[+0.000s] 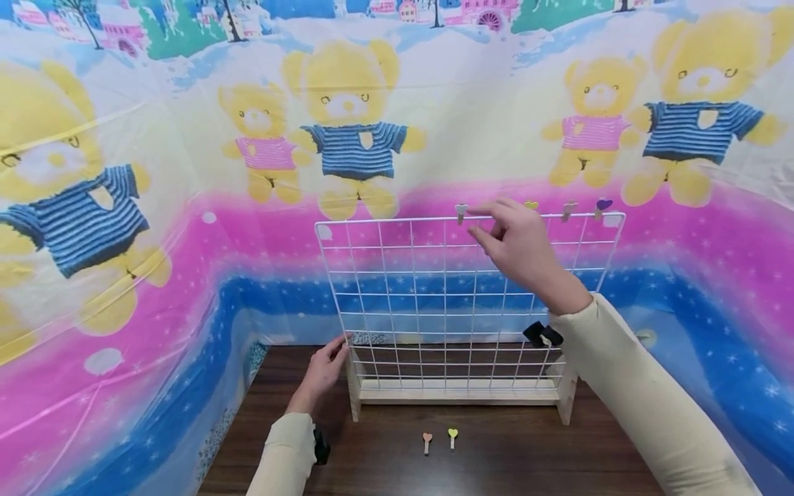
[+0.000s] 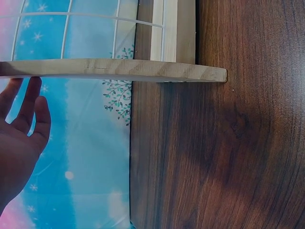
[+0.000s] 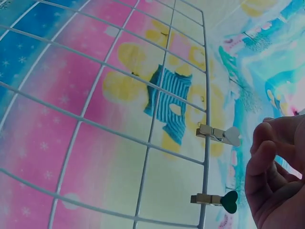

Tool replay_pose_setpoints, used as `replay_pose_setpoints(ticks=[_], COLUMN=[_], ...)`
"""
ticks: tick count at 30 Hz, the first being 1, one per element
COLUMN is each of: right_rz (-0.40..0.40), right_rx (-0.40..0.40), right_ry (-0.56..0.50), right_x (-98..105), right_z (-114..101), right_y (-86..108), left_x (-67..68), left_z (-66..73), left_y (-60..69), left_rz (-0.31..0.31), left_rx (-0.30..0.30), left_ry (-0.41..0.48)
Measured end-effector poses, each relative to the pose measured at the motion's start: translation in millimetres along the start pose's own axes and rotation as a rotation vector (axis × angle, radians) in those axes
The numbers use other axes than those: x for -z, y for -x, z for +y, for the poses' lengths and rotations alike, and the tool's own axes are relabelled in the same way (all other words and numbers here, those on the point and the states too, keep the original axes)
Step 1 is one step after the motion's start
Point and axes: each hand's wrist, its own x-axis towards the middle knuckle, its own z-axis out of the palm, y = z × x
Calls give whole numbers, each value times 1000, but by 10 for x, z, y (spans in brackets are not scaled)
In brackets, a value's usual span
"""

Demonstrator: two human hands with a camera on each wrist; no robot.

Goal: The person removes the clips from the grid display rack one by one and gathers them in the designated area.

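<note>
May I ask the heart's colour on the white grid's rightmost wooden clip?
The heart is purple, clearest in the head view.

Shows no readable text, label, brand, number or sign (head view and both wrist views alike).
</note>
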Motion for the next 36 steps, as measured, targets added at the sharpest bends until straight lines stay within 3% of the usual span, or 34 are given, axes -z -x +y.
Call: replay_pose_setpoints(ticks=[8, 15, 20, 29, 36], right_rz=[-138, -218, -228, -228, -199], right_rx=[-142, -258, -326, -361, -398], right_ry=[105, 50, 16, -18, -102], right_x=[-60, -90, -94, -104, -114], right_z=[-23, 4, 0, 8, 25], right_y=[-252, -304, -318, -336, -315], left_x=[-4, -7, -2, 6, 7], left_z=[8, -4, -8, 3, 24], left_y=[14, -2, -1, -4, 17], left_rz=[1, -3, 2, 2, 5], left_rx=[-11, -7, -15, -6, -6], left_ry=[0, 0, 1, -3, -4])
